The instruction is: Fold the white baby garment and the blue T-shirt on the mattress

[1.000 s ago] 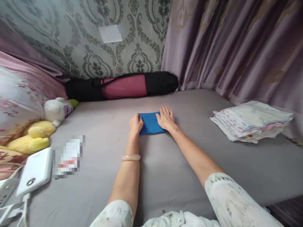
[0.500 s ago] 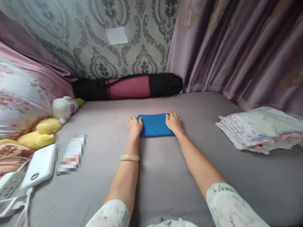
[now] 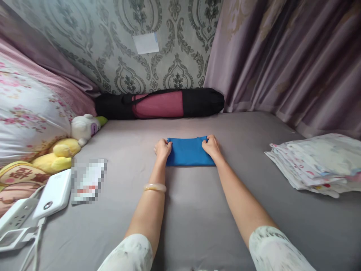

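A folded blue cloth (image 3: 188, 152) lies as a flat rectangle on the grey bed sheet (image 3: 191, 207). At its left side my left hand (image 3: 163, 148) is closed, pinching the far left corner between thumb and fingers. My right hand (image 3: 212, 146) pinches the far right corner in the same way. The cloth's far edge is stretched between the two hands and dips slightly, while its near edge rests on the sheet. A pale bangle (image 3: 155, 187) circles my left wrist.
Folded printed cloths (image 3: 316, 162) are stacked at the right. A long black and red bag (image 3: 158, 104) lies along the wall. On the left are plush toys (image 3: 55, 156), a white power bank (image 3: 53, 194), a power strip (image 3: 17, 214) with cables and a blurred packet (image 3: 88, 180).
Both hands have gone from lying over the cloth's sides to pinching its far corners. The whole scene has shifted slightly to the right as the camera turned.
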A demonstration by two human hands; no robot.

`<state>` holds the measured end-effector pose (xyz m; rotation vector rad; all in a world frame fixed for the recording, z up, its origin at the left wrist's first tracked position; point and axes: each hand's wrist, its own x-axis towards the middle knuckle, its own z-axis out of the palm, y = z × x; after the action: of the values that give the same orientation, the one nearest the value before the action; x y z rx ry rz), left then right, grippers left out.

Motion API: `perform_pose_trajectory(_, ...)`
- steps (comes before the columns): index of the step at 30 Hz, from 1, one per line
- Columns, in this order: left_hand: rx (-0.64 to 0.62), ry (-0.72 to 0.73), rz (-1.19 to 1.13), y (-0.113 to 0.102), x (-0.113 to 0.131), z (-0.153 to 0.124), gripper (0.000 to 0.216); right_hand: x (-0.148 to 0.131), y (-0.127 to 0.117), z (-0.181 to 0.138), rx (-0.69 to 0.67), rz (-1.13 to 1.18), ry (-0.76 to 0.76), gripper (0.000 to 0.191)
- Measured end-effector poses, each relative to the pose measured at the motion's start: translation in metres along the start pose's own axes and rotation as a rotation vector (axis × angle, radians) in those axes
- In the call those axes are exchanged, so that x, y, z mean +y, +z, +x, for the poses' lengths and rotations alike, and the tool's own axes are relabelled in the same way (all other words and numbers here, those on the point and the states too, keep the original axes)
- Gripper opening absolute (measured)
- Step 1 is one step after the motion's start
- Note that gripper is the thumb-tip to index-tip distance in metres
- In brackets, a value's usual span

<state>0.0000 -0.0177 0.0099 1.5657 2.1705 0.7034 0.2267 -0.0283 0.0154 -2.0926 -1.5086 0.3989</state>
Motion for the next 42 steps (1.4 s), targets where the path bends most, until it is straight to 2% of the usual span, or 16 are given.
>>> perform_pose_trajectory(3,-0.016,0.009,-0.121,0.001,-0.002,0.003,0.018,0.002,-0.001,0.004,-0.023,0.135,0.05,0.027)
perform_pose_trajectory(8,-0.031,-0.102,-0.352,-0.001,0.002,0.005,0.044,0.005,-0.002,0.009,-0.018,0.469,0.118,0.033)
perform_pose_trajectory(11,-0.128,-0.165,-0.584,-0.011,0.005,0.005,0.044,0.004,-0.012,0.01,-0.122,0.653,0.135,0.041)
perform_pose_trajectory(15,-0.313,-0.092,-0.791,-0.037,0.003,0.002,0.033,0.003,-0.041,0.007,-0.24,0.809,0.026,0.035)
perform_pose_trajectory(18,-0.349,0.006,-0.808,-0.063,0.005,-0.003,0.034,0.004,-0.068,0.003,-0.285,0.816,-0.105,0.03)
perform_pose_trajectory(21,-0.311,0.098,-0.786,-0.086,0.013,-0.013,0.036,0.003,-0.091,-0.004,-0.309,0.741,-0.212,0.029)
perform_pose_trajectory(26,-0.173,0.16,-0.709,-0.101,0.024,-0.025,0.03,-0.003,-0.116,-0.016,-0.351,0.604,-0.301,0.024)
perform_pose_trajectory(28,-0.148,0.166,-0.646,-0.102,0.025,-0.027,0.026,-0.005,-0.119,-0.019,-0.323,0.544,-0.314,0.021)
perform_pose_trajectory(32,-0.204,0.149,-0.595,-0.103,0.028,-0.03,0.025,-0.009,-0.117,-0.021,-0.187,0.44,-0.311,0.018)
perform_pose_trajectory(35,-0.214,0.108,-0.679,-0.101,0.035,-0.032,0.034,-0.015,-0.112,-0.022,-0.11,0.429,-0.223,0.02)
perform_pose_trajectory(38,-0.161,0.162,-0.815,-0.095,0.041,-0.033,0.036,-0.02,-0.106,-0.019,-0.067,0.539,-0.164,0.022)
perform_pose_trajectory(42,-0.075,0.296,-0.941,-0.089,0.043,-0.03,0.04,-0.018,-0.095,-0.008,0.125,0.601,-0.353,0.02)
